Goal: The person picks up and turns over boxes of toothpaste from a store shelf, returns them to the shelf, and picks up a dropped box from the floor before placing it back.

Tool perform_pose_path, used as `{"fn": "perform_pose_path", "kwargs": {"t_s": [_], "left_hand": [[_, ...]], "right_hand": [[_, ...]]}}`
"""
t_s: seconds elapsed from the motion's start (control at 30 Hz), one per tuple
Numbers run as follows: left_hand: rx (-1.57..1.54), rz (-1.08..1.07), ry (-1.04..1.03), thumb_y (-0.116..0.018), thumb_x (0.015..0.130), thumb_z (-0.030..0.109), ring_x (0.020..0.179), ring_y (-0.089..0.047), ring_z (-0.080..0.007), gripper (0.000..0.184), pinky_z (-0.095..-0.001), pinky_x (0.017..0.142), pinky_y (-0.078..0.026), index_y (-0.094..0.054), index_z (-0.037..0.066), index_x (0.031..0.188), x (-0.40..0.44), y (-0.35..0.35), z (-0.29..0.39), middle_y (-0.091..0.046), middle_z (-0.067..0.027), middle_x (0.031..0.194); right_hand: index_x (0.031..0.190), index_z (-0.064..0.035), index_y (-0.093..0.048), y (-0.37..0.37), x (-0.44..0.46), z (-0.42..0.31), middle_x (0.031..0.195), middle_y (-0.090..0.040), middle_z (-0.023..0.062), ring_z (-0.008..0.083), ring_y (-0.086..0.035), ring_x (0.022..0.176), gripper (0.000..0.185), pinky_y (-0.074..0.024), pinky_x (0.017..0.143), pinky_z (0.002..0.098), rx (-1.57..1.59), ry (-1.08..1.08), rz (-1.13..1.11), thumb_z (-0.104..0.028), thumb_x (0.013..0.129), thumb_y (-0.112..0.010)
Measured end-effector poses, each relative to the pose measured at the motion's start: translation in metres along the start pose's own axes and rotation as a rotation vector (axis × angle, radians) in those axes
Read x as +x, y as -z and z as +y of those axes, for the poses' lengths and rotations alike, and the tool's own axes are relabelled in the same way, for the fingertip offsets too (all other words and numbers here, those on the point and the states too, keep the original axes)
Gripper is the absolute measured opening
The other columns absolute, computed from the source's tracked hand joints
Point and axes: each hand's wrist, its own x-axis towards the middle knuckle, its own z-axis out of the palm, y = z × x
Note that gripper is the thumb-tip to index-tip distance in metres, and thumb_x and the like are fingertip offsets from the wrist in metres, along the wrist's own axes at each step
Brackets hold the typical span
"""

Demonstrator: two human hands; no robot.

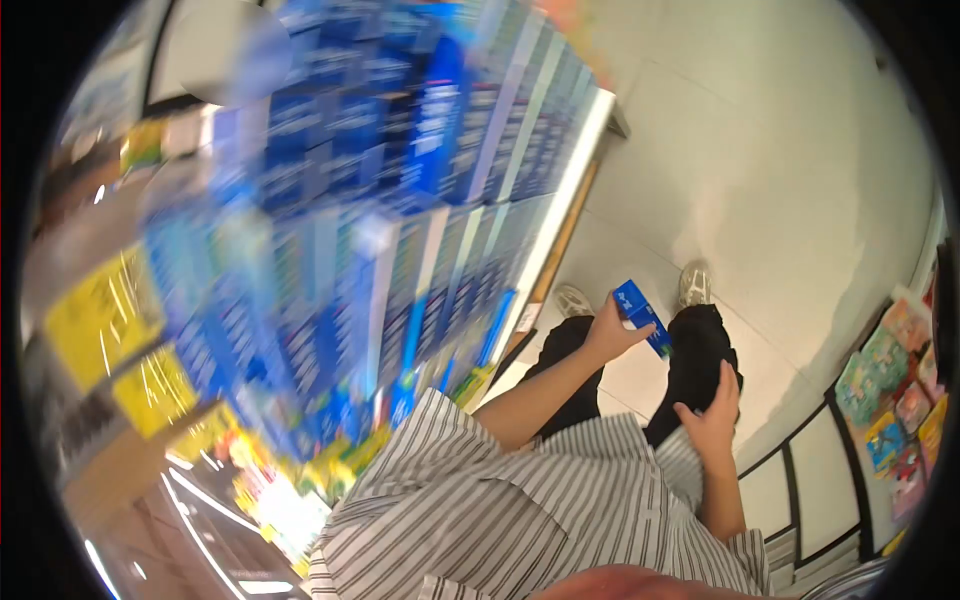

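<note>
My left hand is closed around a small blue box with white lettering, held out over my legs just above my shoes. The box is tilted, and part of it lies behind my fingers. My right hand holds nothing. Its fingers are spread beside my right thigh, over the black trousers.
To the left stands a tall display of stacked blue boxes, blurred, with a white edge along the aisle. Pale floor tiles stretch ahead. At the right, a rack holds colourful packets.
</note>
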Motion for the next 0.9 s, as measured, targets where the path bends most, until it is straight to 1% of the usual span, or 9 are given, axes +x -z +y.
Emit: {"fn": "perform_pose_path", "kwargs": {"t_s": [0.07, 0.1, 0.2, 0.3, 0.37, 0.5, 0.6, 0.77, 0.9], "left_hand": [[-0.335, 0.154, 0.012, -0.082, 0.071, 0.012, 0.095, -0.063, -0.0186, 0.067, -0.0337, 0.086, -0.052, -0.039, 0.001, 0.122, -0.064, 0.009, 0.058, -0.059, -0.0108, 0.106], [-0.441, 0.191, 0.047, -0.08, 0.073, 0.009, 0.095, -0.063, -0.0187, 0.063, -0.0345, 0.085, -0.053, -0.04, 0.001, 0.121, -0.096, 0.017, 0.083, -0.059, -0.0102, 0.107], [-0.81, 0.215, 0.112, -0.071, 0.081, 0.007, 0.097, -0.063, -0.0194, 0.04, -0.037, 0.085, -0.053, -0.051, 0.006, 0.116, -0.179, 0.058, 0.145, -0.064, -0.0081, 0.102], [-1.015, 0.21, 0.024, -0.065, 0.086, 0.018, 0.101, -0.061, -0.0206, 0.031, -0.0396, 0.091, -0.046, -0.055, 0.01, 0.114, -0.238, 0.091, 0.131, -0.065, -0.0046, 0.103], [-1.139, 0.166, -0.038, -0.06, 0.089, 0.031, 0.103, -0.058, -0.0218, 0.026, -0.0401, 0.095, -0.041, -0.059, 0.012, 0.107, -0.269, 0.111, 0.117, -0.065, -0.0029, 0.103], [-1.498, 0.229, 0.024, -0.065, 0.086, 0.036, 0.104, -0.054, -0.0221, 0.032, -0.0371, 0.094, -0.041, -0.058, 0.014, 0.108, -0.313, 0.147, 0.077, -0.062, -0.0031, 0.108], [-1.562, 0.342, 0.015, -0.066, 0.085, 0.036, 0.107, -0.053, -0.0221, 0.032, -0.0384, 0.096, -0.041, -0.059, 0.015, 0.108, -0.332, 0.169, 0.074, -0.061, -0.0024, 0.108], [-1.576, 0.256, -0.065, -0.069, 0.083, 0.037, 0.111, -0.052, -0.0246, 0.038, -0.0421, 0.103, -0.038, -0.057, 0.014, 0.11, -0.316, 0.2, 0.049, -0.06, -0.0058, 0.111], [-1.517, 0.401, 0.056, -0.067, 0.084, 0.044, 0.113, -0.054, -0.0276, 0.048, -0.0446, 0.099, -0.042, -0.055, 0.009, 0.114, -0.31, 0.214, 0.055, -0.061, -0.011, 0.109]], "right_hand": [[0.141, -0.0031, -0.034, 0.024, -0.01, -0.032, 0.14, -0.039, 0.0213, 0.0369, -0.042, 0.127, 0.095, -0.0345, 0.106, 0.0433, 0.118, 0.215, -0.151, -0.012, 0.06, -0.082], [0.141, -0.0049, -0.035, 0.033, -0.018, -0.048, 0.138, -0.041, 0.0205, 0.0359, -0.043, 0.127, 0.095, -0.0365, 0.105, 0.0419, 0.261, 0.213, -0.269, -0.01, 0.059, -0.083], [0.127, -0.0048, -0.052, 0.056, -0.029, -0.098, 0.125, -0.054, 0.0167, 0.0326, -0.054, 0.114, 0.07, -0.0446, 0.097, 0.038, 0.306, 0.394, -0.354, -0.007, 0.063, -0.081], [0.118, -0.0042, -0.056, 0.064, -0.036, -0.147, 0.114, -0.061, 0.0146, 0.0284, -0.061, 0.102, 0.056, -0.0504, 0.085, 0.034, 0.258, 0.57, -0.42, -0.009, 0.068, -0.08], [0.118, -0.0026, -0.057, 0.052, -0.042, -0.173, 0.102, -0.066, 0.0126, 0.0233, -0.064, 0.095, 0.055, -0.051, 0.082, 0.0324, 0.316, 0.493, -0.504, -0.013, 0.07, -0.081], [0.12, 0.0017, -0.056, 0.027, -0.058, -0.24, 0.095, -0.066, 0.011, 0.0165, -0.063, 0.083, 0.06, -0.051, 0.076, 0.0303, 0.244, 0.397, -0.559, -0.019, 0.071, -0.082], [0.12, 0.0039, -0.056, -0.016, -0.055, -0.253, 0.094, -0.066, 0.0102, 0.0138, -0.061, 0.078, 0.062, -0.0507, 0.073, 0.0293, 0.263, 0.467, -0.615, -0.021, 0.071, -0.083], [0.123, 0.0042, -0.054, -0.061, -0.028, -0.276, 0.096, -0.066, 0.0093, 0.0138, -0.063, 0.085, 0.06, -0.0513, 0.074, 0.0271, 0.428, 0.456, -0.619, -0.017, 0.073, -0.081], [0.125, 0.0033, -0.054, -0.087, -0.005, -0.287, 0.096, -0.065, 0.0095, 0.0149, -0.064, 0.087, 0.058, -0.0526, 0.076, 0.0283, 0.449, 0.521, -0.615, -0.013, 0.075, -0.079]]}}
